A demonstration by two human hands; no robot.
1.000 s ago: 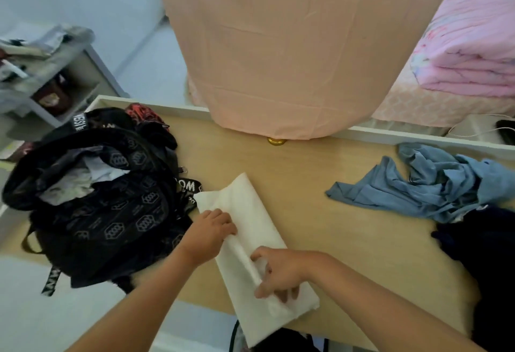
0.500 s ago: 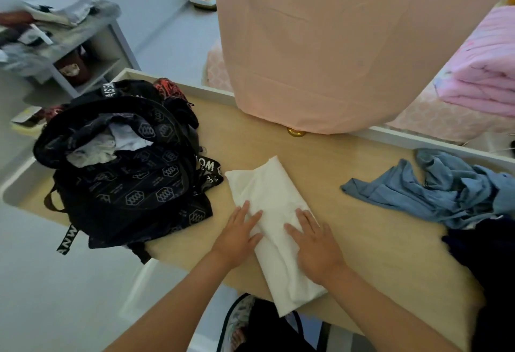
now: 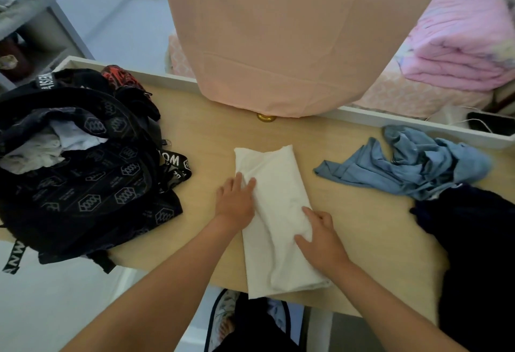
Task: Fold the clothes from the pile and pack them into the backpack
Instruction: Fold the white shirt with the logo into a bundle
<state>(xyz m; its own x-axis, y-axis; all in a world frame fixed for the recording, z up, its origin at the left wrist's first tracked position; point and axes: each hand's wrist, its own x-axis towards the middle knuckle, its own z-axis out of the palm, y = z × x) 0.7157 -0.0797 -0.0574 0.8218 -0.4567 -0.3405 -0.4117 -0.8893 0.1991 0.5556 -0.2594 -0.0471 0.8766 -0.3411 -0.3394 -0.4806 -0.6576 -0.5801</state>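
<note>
A white garment (image 3: pixel 276 201), folded into a long narrow strip, lies on the wooden table (image 3: pixel 362 229) in front of me. My left hand (image 3: pixel 237 201) rests flat on its left edge, fingers spread. My right hand (image 3: pixel 320 234) presses flat on its right side, lower down. The black patterned backpack (image 3: pixel 83 184) lies open at the table's left end with pale clothes inside. A crumpled blue garment (image 3: pixel 412 165) and a dark garment (image 3: pixel 479 240) form the pile at the right.
A large pink cloth (image 3: pixel 292 31) hangs over the table's far edge. A bed with a folded pink blanket (image 3: pixel 459 45) stands at the back right. A grey shelf (image 3: pixel 33 31) is at the far left. The garment's near end overhangs the table's front edge.
One second ago both hands pinched a fold of the white garment. They then laid flat on it, and now press its two sides, the right hand lower than before.
</note>
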